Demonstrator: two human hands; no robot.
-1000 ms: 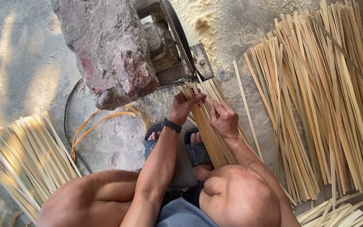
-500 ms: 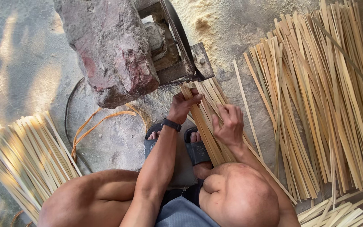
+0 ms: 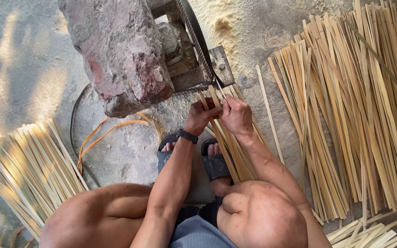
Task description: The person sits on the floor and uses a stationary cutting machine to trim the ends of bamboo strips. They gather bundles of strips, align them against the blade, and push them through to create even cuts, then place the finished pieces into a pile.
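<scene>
I squat over a small bundle of bamboo strips [image 3: 235, 151] lying between my feet. My left hand [image 3: 201, 115], with a black band on the wrist, grips the strips' upper ends. My right hand [image 3: 236, 115] pinches a single strip beside it, close to the left hand. The strip tips point at a metal cutting fixture [image 3: 207, 69] with a belt, weighed down by a big reddish rock [image 3: 120, 50].
A large pile of bamboo strips [image 3: 350, 115] lies to the right, a smaller pile [image 3: 28, 170] to the left. One loose strip [image 3: 269, 119] lies beside my right arm. Sawdust [image 3: 235, 23] covers the ground by the fixture. Orange bands [image 3: 106, 133] and a black cable [image 3: 73, 133] curl near the rock.
My right hand has moved up and to the left along the strips, drawing in close to my left hand near the fixture. The left hand has stayed about where it was.
</scene>
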